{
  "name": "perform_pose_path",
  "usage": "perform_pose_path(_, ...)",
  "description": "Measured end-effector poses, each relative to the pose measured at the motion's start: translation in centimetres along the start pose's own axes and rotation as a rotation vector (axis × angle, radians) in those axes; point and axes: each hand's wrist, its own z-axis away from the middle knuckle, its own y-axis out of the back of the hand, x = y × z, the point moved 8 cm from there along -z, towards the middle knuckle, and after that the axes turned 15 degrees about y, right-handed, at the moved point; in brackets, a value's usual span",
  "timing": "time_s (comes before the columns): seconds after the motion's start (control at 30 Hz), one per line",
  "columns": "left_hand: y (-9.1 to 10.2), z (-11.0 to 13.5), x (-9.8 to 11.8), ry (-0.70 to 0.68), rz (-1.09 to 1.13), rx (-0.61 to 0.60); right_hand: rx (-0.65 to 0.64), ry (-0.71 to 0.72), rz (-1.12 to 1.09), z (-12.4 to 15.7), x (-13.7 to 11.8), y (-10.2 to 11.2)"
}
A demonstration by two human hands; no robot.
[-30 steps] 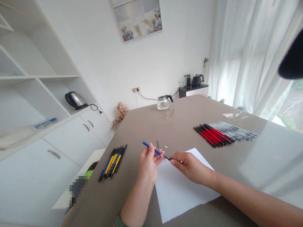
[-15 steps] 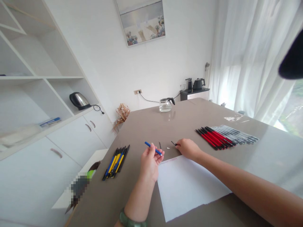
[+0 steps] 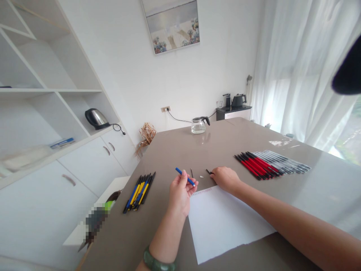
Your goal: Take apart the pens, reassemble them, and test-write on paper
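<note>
My left hand (image 3: 179, 194) is closed round a blue pen barrel (image 3: 184, 176), held a little above the brown table (image 3: 175, 150). My right hand (image 3: 224, 177) rests on the table beyond the white sheet of paper (image 3: 225, 222), its fingers pinched on a small black pen part (image 3: 208, 172). Between the hands lie a thin dark refill (image 3: 191, 172) and a tiny white piece (image 3: 201, 176).
A bundle of blue, yellow and black pens (image 3: 139, 192) lies to the left. A row of red, black and clear pens (image 3: 270, 163) lies to the right. A glass coffee pot (image 3: 199, 125) stands at the table's far edge. White cabinets and shelves with a kettle (image 3: 96, 118) line the left wall.
My right hand pulled the black part off the blue barrel and carried it forward to the table past the paper. My left hand kept the barrel nearly still.
</note>
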Motion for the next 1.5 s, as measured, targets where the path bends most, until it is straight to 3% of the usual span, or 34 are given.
perform_pose_path(0.27,-0.4,-0.1,-0.5,0.036,-0.080,-0.029,0.140,0.056,-0.155,1.3,-0.3,2.0)
perform_pose_path(0.43,-2.3,0.5,-2.6,0.167,-0.350,-0.212,0.306,0.214,-0.911,3.6,-2.4,3.5)
perform_pose_path(0.53,-3.3,1.1,-3.9,0.227,-0.495,-0.296,0.245,0.234,-1.149,4.3,-3.4,2.8)
perform_pose_path(0.67,-3.3,0.8,-3.4,0.185,-0.358,-0.231,0.229,0.096,-1.464,4.3,-2.4,0.9)
perform_pose_path(0.83,-2.6,0.3,-2.0,0.110,-0.195,-0.138,0.259,-0.219,-1.962,4.2,0.2,-1.0)
perform_pose_path(1.07,-3.0,0.6,-2.1,0.057,-0.336,-0.136,0.201,-0.257,-2.000,4.4,0.4,-0.9)
perform_pose_path(1.23,-4.2,1.3,-1.7,-0.037,-0.494,-0.179,0.197,-0.114,-1.752,4.7,-0.6,-0.8)
perform_pose_path(1.33,-3.8,1.2,-1.5,-0.072,-0.589,-0.087,0.158,-0.052,-1.639,4.9,-1.1,-0.6)
perform_pose_path(1.5,-2.8,0.4,-2.1,-0.032,-0.742,0.023,0.139,0.007,-1.681,5.0,-1.6,0.3)
